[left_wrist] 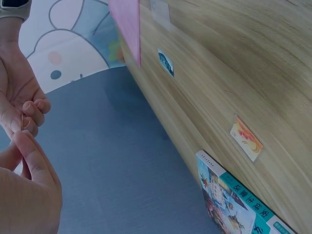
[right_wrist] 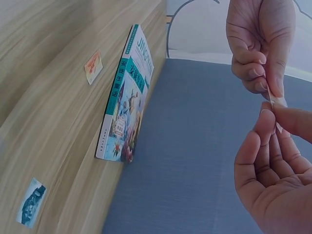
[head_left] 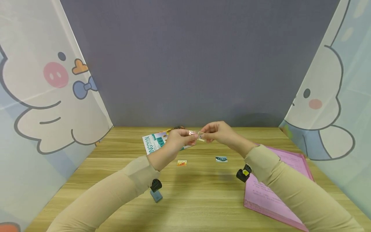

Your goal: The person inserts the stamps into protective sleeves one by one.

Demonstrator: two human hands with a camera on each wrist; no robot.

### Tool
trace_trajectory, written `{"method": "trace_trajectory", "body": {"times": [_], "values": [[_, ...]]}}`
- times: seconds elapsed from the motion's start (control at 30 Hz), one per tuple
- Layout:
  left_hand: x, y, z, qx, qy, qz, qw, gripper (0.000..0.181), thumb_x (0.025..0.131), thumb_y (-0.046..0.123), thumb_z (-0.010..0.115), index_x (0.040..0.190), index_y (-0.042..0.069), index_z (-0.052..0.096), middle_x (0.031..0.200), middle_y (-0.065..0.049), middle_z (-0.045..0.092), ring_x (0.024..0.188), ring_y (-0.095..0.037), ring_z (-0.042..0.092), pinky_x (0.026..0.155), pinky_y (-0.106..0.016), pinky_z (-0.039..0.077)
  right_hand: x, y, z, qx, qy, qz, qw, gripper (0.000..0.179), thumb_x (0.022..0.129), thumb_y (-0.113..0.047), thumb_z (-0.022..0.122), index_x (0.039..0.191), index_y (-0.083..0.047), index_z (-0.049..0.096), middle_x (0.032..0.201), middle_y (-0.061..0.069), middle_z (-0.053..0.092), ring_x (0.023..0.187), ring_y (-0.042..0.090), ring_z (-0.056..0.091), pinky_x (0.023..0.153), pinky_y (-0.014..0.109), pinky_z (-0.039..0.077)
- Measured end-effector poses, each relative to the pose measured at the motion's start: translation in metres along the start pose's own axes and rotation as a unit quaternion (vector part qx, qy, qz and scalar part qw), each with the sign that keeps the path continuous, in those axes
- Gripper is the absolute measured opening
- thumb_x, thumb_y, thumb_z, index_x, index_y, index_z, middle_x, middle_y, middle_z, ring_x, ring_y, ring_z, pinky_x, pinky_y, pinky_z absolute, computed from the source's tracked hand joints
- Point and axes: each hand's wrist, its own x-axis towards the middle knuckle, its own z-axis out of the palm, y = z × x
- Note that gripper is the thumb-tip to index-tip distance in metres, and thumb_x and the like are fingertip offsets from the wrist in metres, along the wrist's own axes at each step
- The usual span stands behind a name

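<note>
pinching small card [head_left: 201, 136], both hands; book [head_left: 153, 142] cover reads "jing".

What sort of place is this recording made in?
Probably a small staged desk booth: a wooden table, a grey back wall, cartoon curtains at both sides, with a book and stickers lying about.

Stickers on table: two, one orange [head_left: 182, 162], one blue [head_left: 221, 159]. A third sticker [head_left: 201, 136] held in the hands. Book [head_left: 155, 142]: one. Pink pad [head_left: 271, 193]: one.
</note>
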Motion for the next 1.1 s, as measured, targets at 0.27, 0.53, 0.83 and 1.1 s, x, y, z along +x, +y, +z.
{"method": "trace_trajectory", "body": {"times": [0.27, 0.53, 0.83, 1.1], "values": [[-0.001, 0.002, 0.001, -0.003, -0.002, -0.001, 1.0000, 0.018, 0.088, 0.015, 0.073, 0.099, 0.001, 0.074, 0.093, -0.007, 0.072, 0.080, -0.022, 0.071, 0.077, -0.030, 0.061, 0.001, -0.003, -0.001, -0.043, 0.001, -0.014, 0.9990, 0.023, 0.090, -0.017, 0.071, 0.106, -0.002, 0.069, 0.089, 0.004, 0.073, 0.075, 0.018, 0.065, 0.073, 0.029, 0.056], [-0.002, 0.005, 0.002, -0.007, -0.002, 0.002, 1.0000, 0.018, 0.087, 0.014, 0.074, 0.100, 0.001, 0.074, 0.095, -0.009, 0.072, 0.071, -0.013, 0.069, 0.078, -0.029, 0.060, 0.000, -0.009, -0.004, -0.058, 0.004, -0.017, 0.9981, 0.019, 0.090, -0.016, 0.071, 0.105, -0.004, 0.070, 0.090, 0.005, 0.073, 0.076, 0.019, 0.066, 0.077, 0.032, 0.057], [-0.004, 0.007, 0.006, -0.017, 0.011, 0.014, 0.9997, 0.020, 0.088, 0.017, 0.073, 0.101, 0.002, 0.072, 0.096, -0.009, 0.071, 0.076, -0.015, 0.070, 0.088, -0.036, 0.058, 0.000, -0.003, -0.008, -0.039, 0.018, -0.019, 0.9989, 0.025, 0.094, -0.026, 0.066, 0.107, -0.005, 0.070, 0.093, 0.009, 0.072, 0.081, 0.019, 0.066, 0.080, 0.033, 0.057], [-0.004, 0.008, 0.008, -0.021, 0.028, 0.020, 0.9992, 0.022, 0.089, 0.019, 0.072, 0.104, 0.003, 0.071, 0.101, -0.010, 0.071, 0.074, -0.011, 0.069, 0.089, -0.034, 0.058, -0.002, 0.003, -0.008, -0.003, 0.030, -0.016, 0.9994, 0.030, 0.096, -0.027, 0.063, 0.107, 0.000, 0.070, 0.089, 0.007, 0.072, 0.079, 0.016, 0.067, 0.079, 0.030, 0.059]]}}
